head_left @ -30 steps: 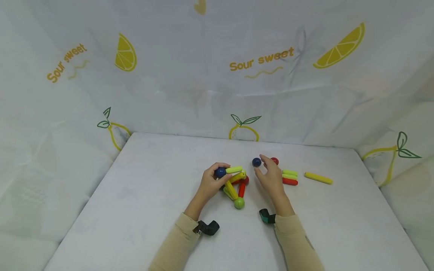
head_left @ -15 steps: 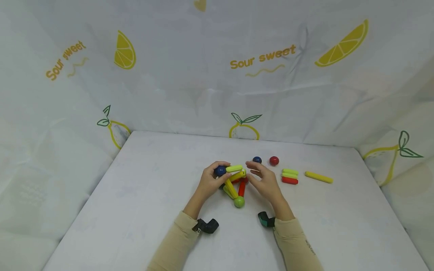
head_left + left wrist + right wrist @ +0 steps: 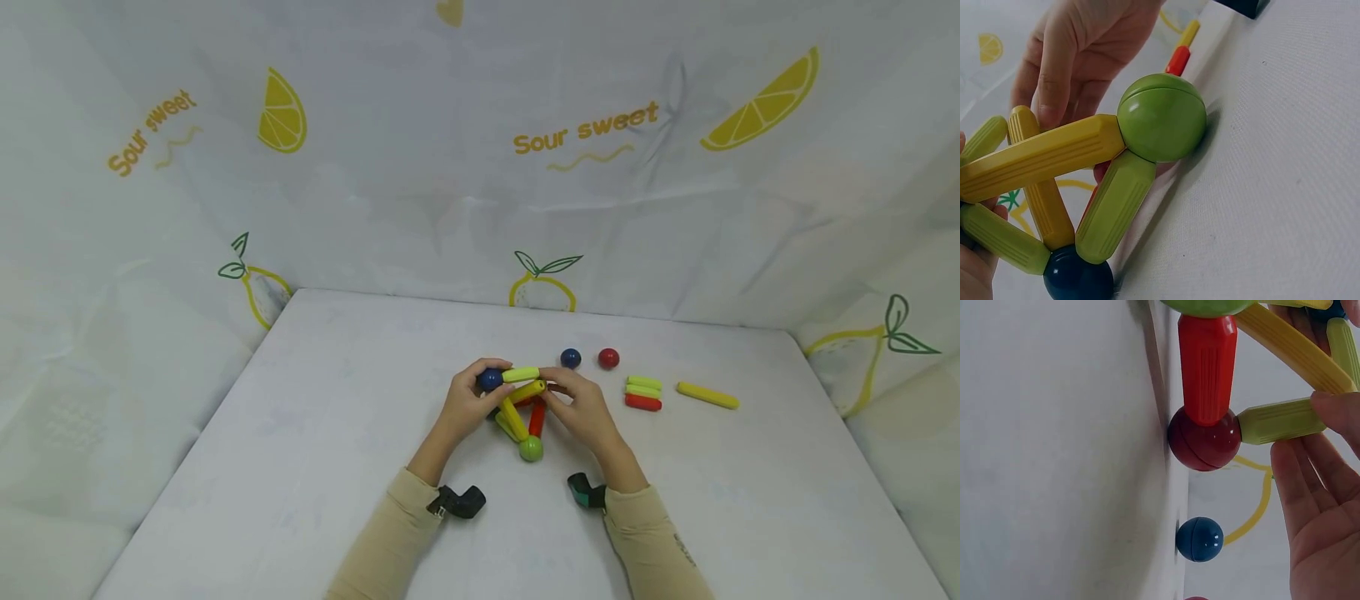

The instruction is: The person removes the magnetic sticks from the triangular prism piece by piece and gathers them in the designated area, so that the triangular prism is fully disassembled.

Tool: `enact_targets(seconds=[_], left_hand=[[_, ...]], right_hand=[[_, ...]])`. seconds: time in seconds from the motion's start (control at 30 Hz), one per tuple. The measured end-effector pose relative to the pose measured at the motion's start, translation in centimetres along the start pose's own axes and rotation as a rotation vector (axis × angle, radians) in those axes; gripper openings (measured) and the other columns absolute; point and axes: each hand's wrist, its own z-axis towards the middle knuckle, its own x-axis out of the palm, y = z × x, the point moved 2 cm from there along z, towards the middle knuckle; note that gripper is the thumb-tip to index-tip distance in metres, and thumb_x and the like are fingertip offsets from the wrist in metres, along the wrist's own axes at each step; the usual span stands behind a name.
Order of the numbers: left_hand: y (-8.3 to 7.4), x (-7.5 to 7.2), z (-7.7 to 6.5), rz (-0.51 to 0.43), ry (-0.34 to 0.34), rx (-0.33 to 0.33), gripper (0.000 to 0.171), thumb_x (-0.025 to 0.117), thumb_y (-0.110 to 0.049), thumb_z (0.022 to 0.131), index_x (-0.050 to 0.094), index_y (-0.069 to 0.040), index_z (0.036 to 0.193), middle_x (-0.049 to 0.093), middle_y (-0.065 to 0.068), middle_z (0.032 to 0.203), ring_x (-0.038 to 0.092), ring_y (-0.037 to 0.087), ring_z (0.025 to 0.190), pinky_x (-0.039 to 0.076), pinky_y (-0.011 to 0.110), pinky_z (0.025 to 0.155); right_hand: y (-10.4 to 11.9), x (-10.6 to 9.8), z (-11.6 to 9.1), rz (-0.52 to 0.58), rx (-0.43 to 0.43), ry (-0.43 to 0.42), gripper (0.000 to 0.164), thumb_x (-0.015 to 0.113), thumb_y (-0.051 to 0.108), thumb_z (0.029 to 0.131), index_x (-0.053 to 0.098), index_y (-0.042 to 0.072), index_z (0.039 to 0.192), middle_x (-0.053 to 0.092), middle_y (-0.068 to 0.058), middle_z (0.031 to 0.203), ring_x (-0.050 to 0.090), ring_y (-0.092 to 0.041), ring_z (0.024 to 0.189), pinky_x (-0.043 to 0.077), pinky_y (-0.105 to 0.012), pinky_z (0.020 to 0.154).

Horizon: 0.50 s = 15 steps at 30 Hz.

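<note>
My left hand (image 3: 467, 404) holds a dark blue ball (image 3: 491, 380) at the top of a ball-and-rod magnetic structure. A light green rod (image 3: 521, 375) sticks out rightward from that ball. Yellow rods (image 3: 513, 418), a red rod (image 3: 1207, 369) and a light green ball (image 3: 1163, 119) form the lower part, with another dark blue ball (image 3: 1079, 274) at a base corner. My right hand (image 3: 588, 410) pinches a green rod (image 3: 1282, 420) between thumb and fingers. That rod's other end meets a red ball (image 3: 1204, 439) at the base. Fingers hide part of the frame.
Behind the right hand, a loose blue ball (image 3: 571, 358) and a red ball (image 3: 609, 358) lie on the white table (image 3: 300, 467). Two light green rods (image 3: 643, 386) and a red rod (image 3: 643, 402) lie side by side. Farther right rests a yellow rod (image 3: 707, 395).
My right hand has moved left from beside the loose blue and red balls to the structure, where its fingers now pinch a rod. The left hand keeps its hold on the blue ball.
</note>
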Motion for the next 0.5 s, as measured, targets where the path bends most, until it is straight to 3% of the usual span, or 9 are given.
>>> enact_targets(seconds=[0.23,0.33,0.5], left_hand=[[-0.06,0.02,0.03,0.013,0.001,-0.015,0.032,0.061,0.003,0.088,0.053,0.015,0.116,0.055,0.031,0.12,0.055,0.041,0.112,0.048,0.015,0.091],[-0.06,0.0,0.03,0.014,0.005,-0.029,0.032,0.061,0.002,0.089,0.053,0.015,0.117,0.054,0.032,0.122,0.055,0.041,0.113,0.047,0.015,0.091],[-0.02,0.0,0.04,0.024,0.005,-0.045,0.032,0.061,0.0,0.089,0.054,0.013,0.117,0.055,0.031,0.123,0.054,0.04,0.115,0.048,0.017,0.093]], right_hand=[[-0.3,0.02,-0.05,-0.051,0.0,-0.045,0.027,0.068,0.002,0.085,0.065,0.005,0.112,0.067,-0.009,0.109,0.064,-0.024,0.103,0.055,-0.037,0.084],[-0.63,-0.05,-0.09,-0.03,0.046,-0.081,0.026,0.068,0.003,0.085,0.065,0.004,0.11,0.067,-0.01,0.108,0.065,-0.024,0.103,0.056,-0.035,0.082],[-0.88,-0.47,-0.06,0.069,0.194,-0.126,0.025,0.068,0.008,0.086,0.064,0.004,0.111,0.066,-0.011,0.111,0.063,-0.026,0.108,0.054,-0.033,0.085]])
